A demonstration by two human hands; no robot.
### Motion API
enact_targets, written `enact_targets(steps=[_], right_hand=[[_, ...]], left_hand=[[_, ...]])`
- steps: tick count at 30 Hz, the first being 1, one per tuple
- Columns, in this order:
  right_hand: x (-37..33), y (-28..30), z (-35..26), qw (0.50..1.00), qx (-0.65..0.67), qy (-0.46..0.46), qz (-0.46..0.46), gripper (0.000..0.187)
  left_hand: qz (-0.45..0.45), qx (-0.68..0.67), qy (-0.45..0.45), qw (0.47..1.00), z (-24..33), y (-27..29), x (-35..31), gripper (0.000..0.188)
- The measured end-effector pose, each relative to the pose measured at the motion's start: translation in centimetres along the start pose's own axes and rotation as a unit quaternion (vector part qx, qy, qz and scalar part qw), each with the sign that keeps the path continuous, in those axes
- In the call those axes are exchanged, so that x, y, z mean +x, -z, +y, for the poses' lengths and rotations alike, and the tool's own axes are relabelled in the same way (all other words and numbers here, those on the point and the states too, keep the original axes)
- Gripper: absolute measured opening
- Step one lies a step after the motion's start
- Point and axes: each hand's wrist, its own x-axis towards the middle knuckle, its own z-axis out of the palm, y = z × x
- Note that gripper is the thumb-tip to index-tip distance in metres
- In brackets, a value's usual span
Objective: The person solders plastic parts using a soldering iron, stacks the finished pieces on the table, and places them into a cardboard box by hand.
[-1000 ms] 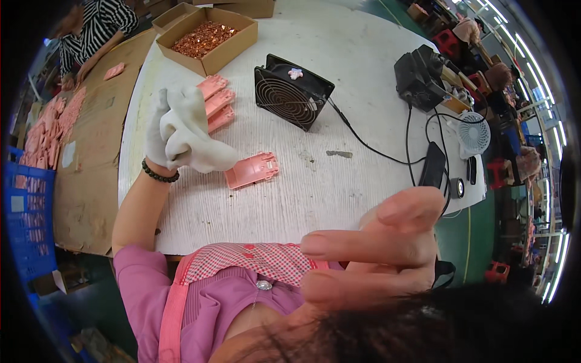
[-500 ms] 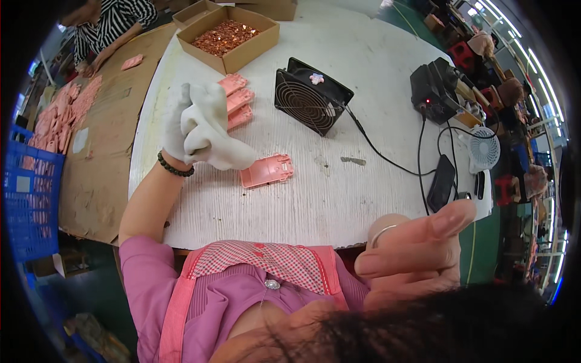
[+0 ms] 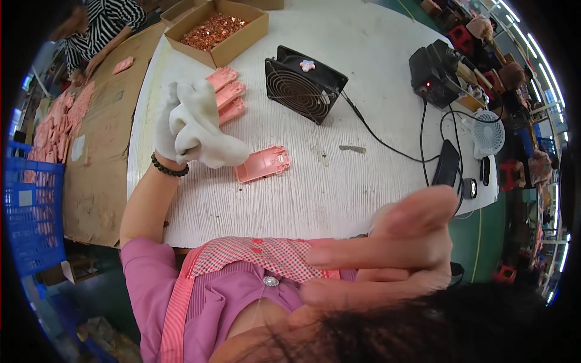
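My left hand (image 3: 193,127), in a white glove with a dark bead bracelet at the wrist, hovers over or rests on the left part of the table. Its fingers are bent but apart, and no held thing shows. One gloved fingertip reaches the left end of a pink plastic shell (image 3: 264,163), an oblong, hollow part lying on the table; whether they touch I cannot tell. Several similar pink shells (image 3: 229,92) lie in a row just beyond the glove, partly hidden by it. My bare right hand (image 3: 393,248) is raised close to the camera, fingers stretched out and holding nothing visible.
A cardboard box (image 3: 257,30) of small copper-coloured pieces stands at the back. A black fan (image 3: 305,88) is mid-table, its cable running right to a black power unit (image 3: 434,75). A small white fan (image 3: 487,130) stands far right. Blue crate (image 3: 36,212) left; a co-worker (image 3: 112,27) sits far left.
My right hand has moved left and its fingers now stretch across my chest. The table scene has shifted slightly as my head moved. My left hand stays beside the pink shell.
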Motion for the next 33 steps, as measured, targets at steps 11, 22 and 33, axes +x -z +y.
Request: enact_targets(steps=[11, 22, 33], right_hand=[[0.6, 0.0, -1.8, 0.998, -0.017, -0.036, 0.040, 0.016], [1.1, 1.7, 0.7, 0.974, 0.101, 0.040, -0.201, 0.015], [0.3, 1.0, -1.2, 0.994, -0.027, -0.044, -0.092, 0.023]], left_hand=[[-0.085, -0.080, 0.050, 0.992, -0.4, 0.7, 0.7, 0.037], [-0.059, -0.049, 0.008, 0.997, -0.4, 1.7, 0.1, 0.037], [-0.048, -0.032, 0.027, 0.998, 0.0, -0.1, -0.2, 0.039]])
